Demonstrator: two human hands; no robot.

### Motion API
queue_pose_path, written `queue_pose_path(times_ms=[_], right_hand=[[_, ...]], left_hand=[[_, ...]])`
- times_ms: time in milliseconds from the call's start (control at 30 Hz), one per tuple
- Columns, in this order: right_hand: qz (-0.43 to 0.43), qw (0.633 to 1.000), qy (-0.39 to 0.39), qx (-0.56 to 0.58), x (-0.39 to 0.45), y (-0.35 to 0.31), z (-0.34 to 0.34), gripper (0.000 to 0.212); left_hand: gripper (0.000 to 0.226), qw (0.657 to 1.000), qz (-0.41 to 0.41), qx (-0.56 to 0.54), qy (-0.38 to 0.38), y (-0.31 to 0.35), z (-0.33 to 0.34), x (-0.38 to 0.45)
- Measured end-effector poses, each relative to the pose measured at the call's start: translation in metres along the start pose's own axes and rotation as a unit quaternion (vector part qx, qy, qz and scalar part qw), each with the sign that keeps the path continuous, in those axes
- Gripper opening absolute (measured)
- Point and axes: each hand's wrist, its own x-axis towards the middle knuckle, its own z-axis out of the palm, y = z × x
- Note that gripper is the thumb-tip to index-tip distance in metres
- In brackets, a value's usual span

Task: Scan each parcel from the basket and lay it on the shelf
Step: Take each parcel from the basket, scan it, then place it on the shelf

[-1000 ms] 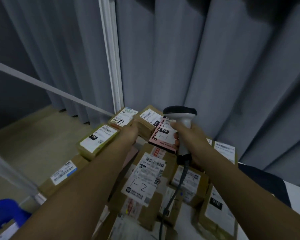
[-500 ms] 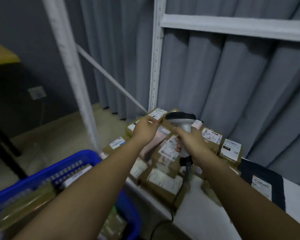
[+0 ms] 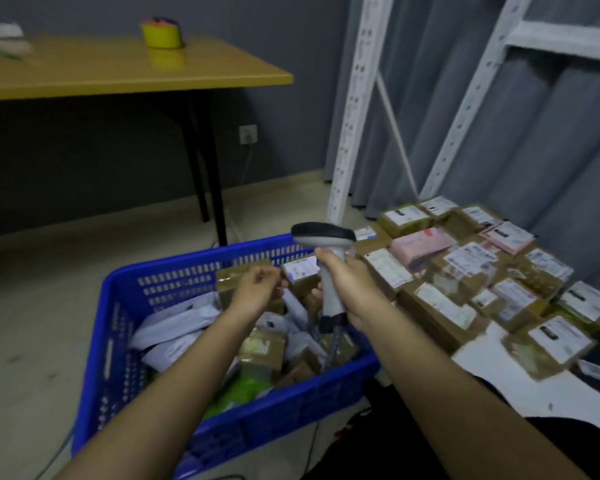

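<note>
A blue plastic basket (image 3: pixel 174 282) on the floor holds several cardboard boxes and white mailer bags. My right hand (image 3: pixel 350 292) grips the handle of a white barcode scanner (image 3: pixel 323 237) with a black head, held upright over the basket's far right corner. My left hand (image 3: pixel 257 289) hovers over the basket with loosely curled fingers and holds nothing. To the right, several labelled parcels (image 3: pixel 465 271), among them a pink one (image 3: pixel 420 244), lie on the low white shelf board (image 3: pixel 499 382).
White perforated shelf uprights (image 3: pixel 354 98) stand behind the parcels in front of a grey curtain. A yellow table (image 3: pixel 118 71) with black legs and a yellow cup (image 3: pixel 161 34) stands at the back left. The scanner's cable hangs into the basket.
My view has swung left from the shelf to the basket. My left hand has left the parcels on the shelf and now hangs over the basket. The scanner stays in my right hand.
</note>
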Motion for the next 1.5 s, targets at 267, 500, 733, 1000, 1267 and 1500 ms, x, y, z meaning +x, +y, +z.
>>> queue_pose_path(times_ms=[267,500,733,1000,1267,1500], right_hand=[[0.083,0.993,-0.012,-0.084,-0.007,0.087,0.049,0.041],[0.090,0.991,0.031,-0.093,0.010,0.118,0.024,0.020],[0.083,0.990,0.080,-0.080,0.059,0.108,-0.017,0.019],[0.065,0.989,0.093,-0.098,0.081,0.126,-0.046,0.017],[0.083,0.986,0.137,-0.053,0.085,0.130,-0.055,0.014],[0.083,0.985,0.150,-0.021,0.078,0.130,-0.053,0.020]], left_hand=[[0.010,0.990,-0.122,0.064,0.012,-0.097,-0.072,-0.013],[0.020,0.979,-0.154,0.127,-0.032,-0.137,-0.044,0.016],[0.026,0.977,-0.138,0.146,-0.070,-0.128,0.020,0.071],[0.060,0.969,-0.189,0.160,0.002,-0.154,0.076,0.137],[0.047,0.953,-0.187,0.236,0.003,-0.171,0.098,0.153],[0.039,0.973,-0.187,0.110,0.082,-0.168,0.059,0.117]])
